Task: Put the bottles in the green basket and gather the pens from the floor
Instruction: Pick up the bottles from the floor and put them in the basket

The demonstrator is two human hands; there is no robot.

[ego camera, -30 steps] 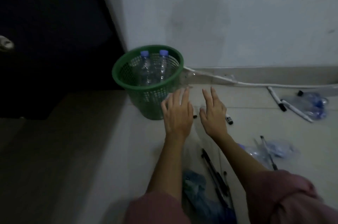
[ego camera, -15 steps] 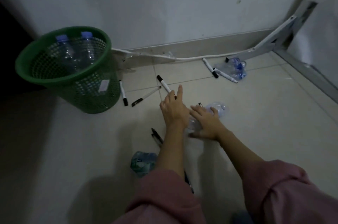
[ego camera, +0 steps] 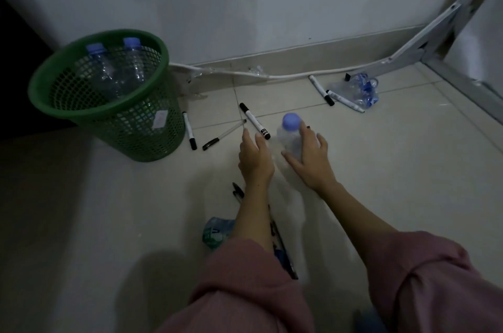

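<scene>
My right hand (ego camera: 310, 161) grips a clear bottle with a blue cap (ego camera: 290, 136), held upright above the tiled floor. My left hand (ego camera: 254, 157) hovers open just left of the bottle, fingers spread. The green basket (ego camera: 68, 112) stands at the left by the wall with two blue-capped bottles (ego camera: 117, 71) inside. White markers (ego camera: 254, 121) and a thin pen (ego camera: 223, 135) lie between basket and hands. Dark pens (ego camera: 238, 192) lie under my left forearm. A crushed bottle (ego camera: 356, 89) lies near the far wall with two more markers (ego camera: 321, 90).
A crumpled green-labelled bottle (ego camera: 215, 232) lies by my left sleeve. A white cable (ego camera: 285, 76) runs along the skirting. A metal bracket (ego camera: 424, 38) leans in the right corner. A dark doorway is at the far left.
My right hand has lifted the bottle off the floor and stood it upright. The view shifted slightly right; my left hand has stayed open beside it.
</scene>
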